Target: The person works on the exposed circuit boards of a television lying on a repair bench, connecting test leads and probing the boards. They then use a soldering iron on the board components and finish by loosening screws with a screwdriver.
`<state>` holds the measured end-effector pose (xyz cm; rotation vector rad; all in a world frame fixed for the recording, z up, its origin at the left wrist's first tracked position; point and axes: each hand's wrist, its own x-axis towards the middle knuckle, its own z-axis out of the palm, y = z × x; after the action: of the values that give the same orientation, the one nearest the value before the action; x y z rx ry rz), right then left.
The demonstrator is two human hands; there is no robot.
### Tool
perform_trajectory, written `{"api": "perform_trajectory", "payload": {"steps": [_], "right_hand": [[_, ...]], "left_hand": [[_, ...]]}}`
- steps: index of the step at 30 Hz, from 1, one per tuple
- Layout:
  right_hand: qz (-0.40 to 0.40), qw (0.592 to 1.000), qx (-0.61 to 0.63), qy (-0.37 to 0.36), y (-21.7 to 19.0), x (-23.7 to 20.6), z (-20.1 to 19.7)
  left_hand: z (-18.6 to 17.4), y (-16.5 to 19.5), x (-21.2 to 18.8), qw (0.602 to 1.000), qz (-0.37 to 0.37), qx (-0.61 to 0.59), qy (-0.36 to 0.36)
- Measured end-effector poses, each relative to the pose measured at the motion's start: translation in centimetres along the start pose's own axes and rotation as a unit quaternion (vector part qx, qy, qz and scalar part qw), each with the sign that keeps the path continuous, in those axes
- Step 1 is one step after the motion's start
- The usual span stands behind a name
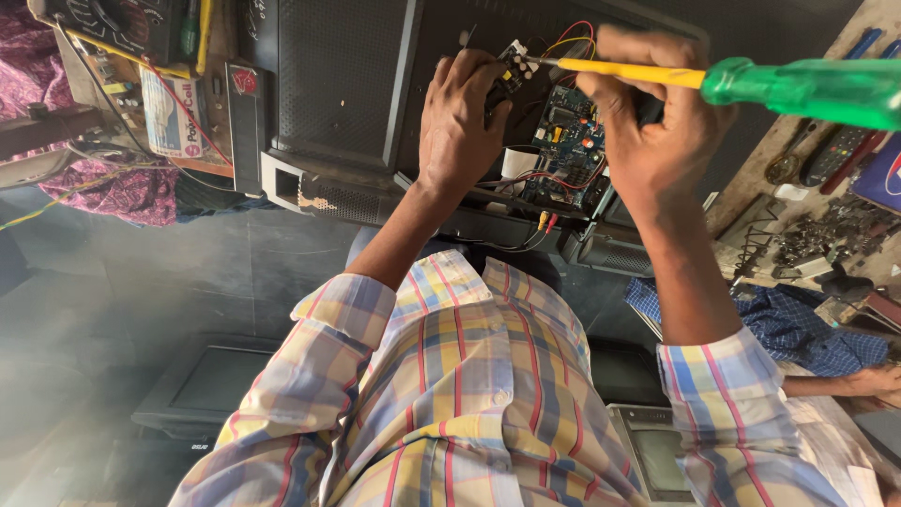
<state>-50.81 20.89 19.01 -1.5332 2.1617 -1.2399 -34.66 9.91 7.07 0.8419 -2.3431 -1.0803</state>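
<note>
1. A screwdriver [732, 83] with a yellow shaft and a translucent green handle is being held level above the open back of a black appliance casing [347, 84]; its tip is being kept at a small black module [511, 68] near the upper edge of the opening.
2. The right hand [648, 122] is being closed around the yellow shaft, fingers pinching it close to the tip, while the green handle is sticking out well to the right.
3. The left hand [460, 117] is being curled around the small black module, fingers pressed together on it and hiding most of it.
4. Just below both hands, a blue circuit board [568, 150] is lying exposed inside the casing, partly covered by the right hand's fingers; red, yellow and black wires [568, 42] are arching above it.
5. To the left, a multimeter [113, 23] and a boxed item [174, 113] are resting on a cluttered bench [221, 56].
6. At the right edge, loose tools and metal parts [817, 239] are lying spread out.
7. A second person's arm [845, 380] in a blue patterned sleeve is resting at lower right, well apart from the work.
</note>
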Motion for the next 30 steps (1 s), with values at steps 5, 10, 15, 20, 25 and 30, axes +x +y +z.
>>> {"api": "perform_trajectory", "payload": {"steps": [5,10,15,20,25,30], "right_hand": [[-0.007,0.999,0.043,-0.025,-0.3,0.0,0.6],[0.01,1.0,-0.018,0.011,-0.7,0.5,1.2],[0.012,0.999,-0.043,-0.021,-1.5,1.0,0.5],[0.022,0.998,0.063,-0.018,-0.4,0.4,1.1],[0.002,0.998,-0.062,0.027,0.6,0.0,1.7],[0.004,0.998,-0.064,0.013,0.0,0.1,1.9]], "left_hand": [[-0.1,-0.2,-0.1,1.0,0.007,0.003,-0.001],[-0.3,0.0,0.1,1.0,0.005,0.0,-0.007],[-0.6,0.3,0.1,1.0,0.001,-0.004,-0.004],[-0.5,0.1,0.1,1.0,-0.002,-0.012,-0.006],[-0.7,0.4,0.5,1.0,-0.008,-0.011,-0.003],[-0.7,0.5,0.3,1.0,-0.012,-0.011,-0.005]]}}
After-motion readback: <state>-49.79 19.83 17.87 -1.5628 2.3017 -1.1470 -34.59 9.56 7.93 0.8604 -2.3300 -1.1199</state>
